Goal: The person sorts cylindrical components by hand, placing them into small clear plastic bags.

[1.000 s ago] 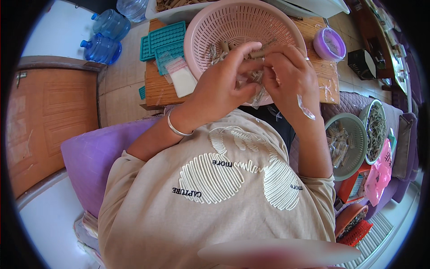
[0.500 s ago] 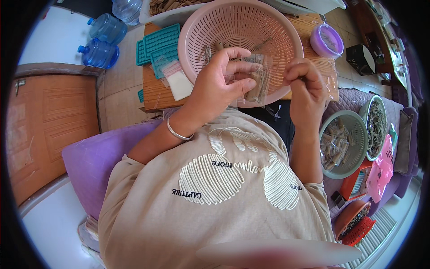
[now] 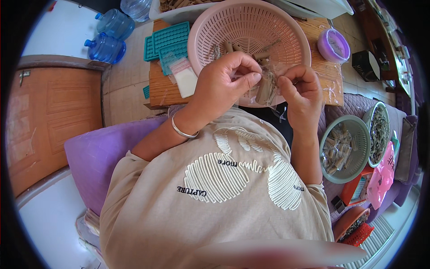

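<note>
At 1 desk (image 3: 162, 93): 2 hands (image 3: 219, 85), 1 held clear bag (image 3: 267, 87), 1 bracelet (image 3: 180, 130), 1 large pink basket (image 3: 209, 28) and 1 purple tub (image 3: 323, 50). Around it: 3 water jugs (image 3: 105, 48), 2 green baskets (image 3: 359, 133), 1 pink bag (image 3: 380, 180), 1 door (image 3: 60, 121).

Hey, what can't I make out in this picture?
In the head view:
White plastic tub of brown pieces: cut off by top edge.
Clear plastic bag: partly hidden by the left hand.
Round purple plastic tub: contents too small to identify.
Pale smooth shape: blurred past identifying.
</note>
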`<action>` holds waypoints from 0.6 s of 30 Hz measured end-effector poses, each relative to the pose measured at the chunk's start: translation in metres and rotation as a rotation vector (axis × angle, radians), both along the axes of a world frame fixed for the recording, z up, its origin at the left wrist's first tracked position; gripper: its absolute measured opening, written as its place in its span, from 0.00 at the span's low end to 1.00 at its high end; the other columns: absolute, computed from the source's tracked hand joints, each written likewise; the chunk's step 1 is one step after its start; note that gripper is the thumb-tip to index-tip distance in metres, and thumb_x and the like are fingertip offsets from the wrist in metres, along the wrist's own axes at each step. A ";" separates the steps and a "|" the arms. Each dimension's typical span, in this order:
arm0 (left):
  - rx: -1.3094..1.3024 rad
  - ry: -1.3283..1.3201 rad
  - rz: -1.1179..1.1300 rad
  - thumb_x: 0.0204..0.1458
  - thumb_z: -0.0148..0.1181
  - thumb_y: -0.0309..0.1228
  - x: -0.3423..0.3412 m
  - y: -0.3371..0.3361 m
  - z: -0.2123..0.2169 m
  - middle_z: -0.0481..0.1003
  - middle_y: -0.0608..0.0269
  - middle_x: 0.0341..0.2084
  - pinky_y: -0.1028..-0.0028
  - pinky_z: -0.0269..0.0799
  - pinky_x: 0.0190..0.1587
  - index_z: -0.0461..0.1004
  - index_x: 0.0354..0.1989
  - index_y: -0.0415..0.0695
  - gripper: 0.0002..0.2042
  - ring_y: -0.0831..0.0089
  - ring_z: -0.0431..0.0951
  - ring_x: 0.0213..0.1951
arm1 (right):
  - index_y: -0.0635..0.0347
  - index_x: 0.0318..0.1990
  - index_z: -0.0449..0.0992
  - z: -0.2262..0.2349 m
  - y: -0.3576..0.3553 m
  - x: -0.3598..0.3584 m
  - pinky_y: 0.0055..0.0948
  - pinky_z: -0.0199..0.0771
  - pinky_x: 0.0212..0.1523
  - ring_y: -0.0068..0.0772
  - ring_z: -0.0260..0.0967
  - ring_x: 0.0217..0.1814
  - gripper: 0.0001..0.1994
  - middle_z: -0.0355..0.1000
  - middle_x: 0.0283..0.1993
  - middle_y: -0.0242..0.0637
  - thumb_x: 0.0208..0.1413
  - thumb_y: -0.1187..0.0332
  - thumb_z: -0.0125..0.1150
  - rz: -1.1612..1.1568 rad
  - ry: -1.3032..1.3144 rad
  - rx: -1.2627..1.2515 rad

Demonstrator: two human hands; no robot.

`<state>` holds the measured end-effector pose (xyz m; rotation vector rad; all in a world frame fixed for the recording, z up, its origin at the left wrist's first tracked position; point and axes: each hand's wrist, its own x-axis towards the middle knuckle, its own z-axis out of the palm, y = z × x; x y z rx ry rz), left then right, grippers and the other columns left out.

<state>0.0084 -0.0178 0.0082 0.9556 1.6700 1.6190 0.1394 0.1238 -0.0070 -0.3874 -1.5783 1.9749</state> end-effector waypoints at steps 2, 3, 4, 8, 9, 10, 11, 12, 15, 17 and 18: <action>-0.001 0.064 -0.011 0.55 0.59 0.21 -0.002 -0.003 0.004 0.75 0.68 0.35 0.82 0.72 0.42 0.73 0.40 0.39 0.05 0.83 0.74 0.38 | 0.63 0.38 0.69 0.000 -0.003 0.000 0.16 0.69 0.39 0.16 0.68 0.37 0.08 0.72 0.40 0.33 0.53 0.83 0.60 -0.014 0.042 -0.024; 0.002 0.126 -0.024 0.56 0.59 0.21 -0.004 -0.003 0.005 0.74 0.70 0.34 0.82 0.71 0.40 0.73 0.39 0.40 0.05 0.85 0.73 0.37 | 0.63 0.40 0.69 0.002 -0.004 0.000 0.16 0.70 0.39 0.17 0.69 0.37 0.10 0.73 0.40 0.34 0.53 0.83 0.61 -0.014 0.074 -0.076; 0.001 0.125 -0.024 0.56 0.59 0.21 -0.006 -0.004 0.008 0.74 0.70 0.34 0.82 0.71 0.40 0.73 0.39 0.40 0.05 0.85 0.73 0.37 | 0.63 0.42 0.69 0.003 -0.005 -0.001 0.17 0.72 0.39 0.18 0.70 0.37 0.11 0.73 0.40 0.35 0.53 0.83 0.61 -0.014 0.106 -0.129; 0.167 0.114 -0.180 0.55 0.58 0.19 -0.016 -0.008 0.013 0.72 0.69 0.32 0.82 0.67 0.39 0.74 0.35 0.41 0.03 0.82 0.71 0.35 | 0.64 0.44 0.70 0.007 -0.008 0.000 0.19 0.75 0.38 0.21 0.72 0.36 0.12 0.73 0.38 0.36 0.54 0.83 0.61 0.065 0.187 -0.244; 0.242 0.168 -0.248 0.55 0.57 0.18 -0.019 -0.008 0.012 0.71 0.68 0.31 0.81 0.66 0.38 0.74 0.34 0.41 0.03 0.81 0.70 0.35 | 0.65 0.44 0.71 0.007 -0.007 0.000 0.19 0.76 0.37 0.22 0.73 0.35 0.10 0.73 0.38 0.36 0.55 0.82 0.60 0.095 0.194 -0.306; 0.242 0.167 -0.248 0.55 0.57 0.18 -0.019 -0.008 0.012 0.71 0.68 0.31 0.81 0.66 0.38 0.74 0.34 0.41 0.03 0.81 0.70 0.35 | 0.66 0.44 0.71 0.007 -0.006 0.001 0.19 0.76 0.35 0.22 0.73 0.34 0.09 0.74 0.37 0.36 0.56 0.81 0.59 0.126 0.200 -0.369; 0.257 0.099 -0.249 0.55 0.55 0.18 -0.018 -0.008 0.013 0.70 0.67 0.31 0.81 0.66 0.38 0.74 0.32 0.41 0.04 0.80 0.70 0.35 | 0.66 0.44 0.71 0.006 -0.003 0.001 0.19 0.76 0.35 0.22 0.73 0.34 0.09 0.74 0.37 0.36 0.56 0.81 0.59 0.126 0.200 -0.369; 0.272 0.029 -0.253 0.55 0.54 0.18 -0.017 -0.008 0.013 0.70 0.66 0.31 0.81 0.66 0.38 0.74 0.31 0.41 0.04 0.79 0.70 0.35 | 0.66 0.43 0.72 0.003 0.000 0.001 0.19 0.76 0.35 0.22 0.73 0.33 0.07 0.74 0.38 0.37 0.57 0.81 0.57 0.184 0.216 -0.400; 0.326 0.057 -0.355 0.57 0.52 0.20 -0.028 -0.009 0.010 0.71 0.64 0.33 0.81 0.66 0.38 0.73 0.30 0.40 0.05 0.79 0.70 0.35 | 0.66 0.41 0.73 0.005 0.006 -0.003 0.19 0.75 0.34 0.22 0.73 0.33 0.05 0.74 0.38 0.37 0.59 0.80 0.54 0.225 0.227 -0.476; 0.328 0.117 -0.314 0.58 0.51 0.21 -0.036 -0.007 0.010 0.71 0.64 0.34 0.81 0.66 0.39 0.73 0.31 0.40 0.05 0.79 0.70 0.36 | 0.66 0.40 0.73 0.009 0.009 -0.003 0.18 0.73 0.33 0.20 0.72 0.33 0.06 0.74 0.38 0.35 0.58 0.81 0.51 0.181 0.194 -0.476; 0.330 0.178 -0.265 0.59 0.49 0.21 -0.038 -0.009 0.010 0.72 0.63 0.35 0.81 0.66 0.40 0.73 0.32 0.39 0.06 0.79 0.70 0.36 | 0.66 0.40 0.73 0.010 0.010 -0.003 0.18 0.73 0.33 0.20 0.72 0.33 0.06 0.74 0.38 0.35 0.58 0.81 0.51 0.180 0.194 -0.478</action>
